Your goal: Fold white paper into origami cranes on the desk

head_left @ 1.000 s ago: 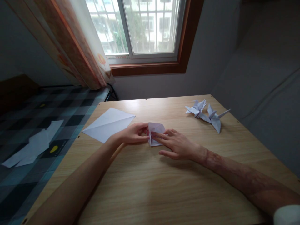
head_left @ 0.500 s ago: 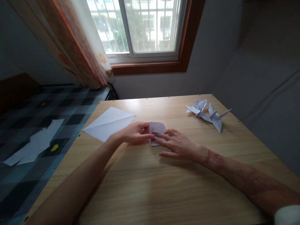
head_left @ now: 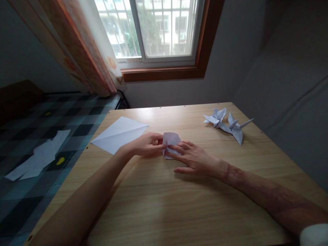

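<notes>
A small folded white paper piece (head_left: pixel 171 139) lies on the wooden table (head_left: pixel 164 201) near its middle. My left hand (head_left: pixel 145 145) pinches the paper's left edge with thumb and fingers curled. My right hand (head_left: pixel 194 158) lies flat beside it, fingers stretched out and pressing on the lower right part of the paper. Part of the paper is hidden under both hands.
A folded white sheet (head_left: pixel 119 133) lies on the table to the left. Two white paper cranes (head_left: pixel 227 124) sit at the far right. Left of the table is a checked bed cover (head_left: pixel 38 136) with paper scraps (head_left: pixel 38 159). A window and curtain are behind.
My left thumb and right fingertips have shifted slightly along the small paper's edge. Everything else has stayed in place.
</notes>
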{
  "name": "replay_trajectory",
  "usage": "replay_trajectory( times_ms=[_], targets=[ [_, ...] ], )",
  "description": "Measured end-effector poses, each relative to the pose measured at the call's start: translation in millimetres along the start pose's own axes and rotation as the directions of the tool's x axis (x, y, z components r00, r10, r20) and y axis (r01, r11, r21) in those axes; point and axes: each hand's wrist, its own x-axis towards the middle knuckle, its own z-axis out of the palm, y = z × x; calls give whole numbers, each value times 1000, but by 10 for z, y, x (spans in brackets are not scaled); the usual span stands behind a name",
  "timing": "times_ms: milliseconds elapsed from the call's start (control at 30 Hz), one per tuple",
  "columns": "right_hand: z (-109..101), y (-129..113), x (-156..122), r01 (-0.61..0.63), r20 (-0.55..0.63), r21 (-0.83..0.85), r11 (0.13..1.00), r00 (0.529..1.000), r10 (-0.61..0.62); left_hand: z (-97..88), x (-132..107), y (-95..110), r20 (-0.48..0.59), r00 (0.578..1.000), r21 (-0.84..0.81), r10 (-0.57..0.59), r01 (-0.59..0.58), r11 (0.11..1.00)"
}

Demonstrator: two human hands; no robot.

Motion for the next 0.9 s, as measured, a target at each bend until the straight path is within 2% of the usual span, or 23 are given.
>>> replay_trajectory(
  times_ms=[100, 333, 467, 567, 700, 900],
  targets=[
    [2, 1, 3, 15, -19, 29, 999, 1000, -15, -9, 10, 30, 87, 996, 7, 28, -28, 1000],
    [-12, 7, 43, 30, -15, 67, 997, 999, -29, -11, 5, 34, 81, 996, -16, 28, -27, 999],
    [-15, 16, 50, 17, -18, 109, 994, 1000, -15, -9, -15, -52, 99, 995, -114, -1, 12, 993],
    [-27, 18, 53, 18, -21, 133, 991, 1000, -15, -22, -17, -52, 90, 995, -127, -40, 51, 991],
    [-43, 14, 54, 16, -16, 131, 991, 1000, -14, -43, -2, 77, 51, 997, -58, -56, 59, 997],
    [-75, -4, 57, 13, 4, 126, 992, 1000, -14, 1, 11, 305, 10, 988, 51, -156, 155, 987]
  ],
)
